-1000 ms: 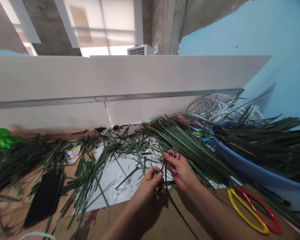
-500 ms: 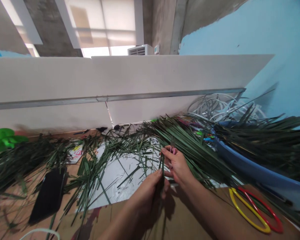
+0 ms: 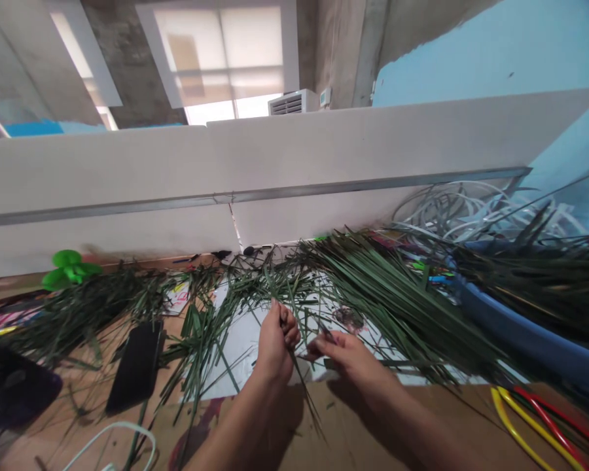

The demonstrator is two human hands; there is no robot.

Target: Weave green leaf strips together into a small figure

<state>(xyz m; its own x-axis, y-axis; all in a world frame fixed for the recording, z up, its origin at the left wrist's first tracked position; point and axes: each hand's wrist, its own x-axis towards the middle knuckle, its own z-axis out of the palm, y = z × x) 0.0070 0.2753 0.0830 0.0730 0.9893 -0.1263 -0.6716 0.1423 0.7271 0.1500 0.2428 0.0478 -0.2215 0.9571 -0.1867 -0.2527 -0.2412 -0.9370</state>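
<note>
My left hand [image 3: 277,337] is closed around thin green leaf strips [image 3: 308,392], whose loose ends hang down toward the cardboard. Just to its right, my right hand [image 3: 346,353] is closed on a small pink-handled blade [image 3: 328,335]; its kind is partly hidden by the fingers. The two hands are close together but apart, above a white sheet [image 3: 235,333] strewn with leaf scraps. A thick bundle of long green leaves [image 3: 397,294] lies to the right, beyond my right hand.
A blue tub [image 3: 510,333] full of leaves stands at right, near yellow and red handles [image 3: 530,418]. White coiled strips [image 3: 451,209] lie behind. At left are a black phone [image 3: 136,366], a green fan-shaped object [image 3: 69,268], a white cable [image 3: 127,425] and leaf piles.
My left hand has moved up and left, away from the right hand, with the strips in its fist. My right hand has lowered slightly. The view has shifted left.
</note>
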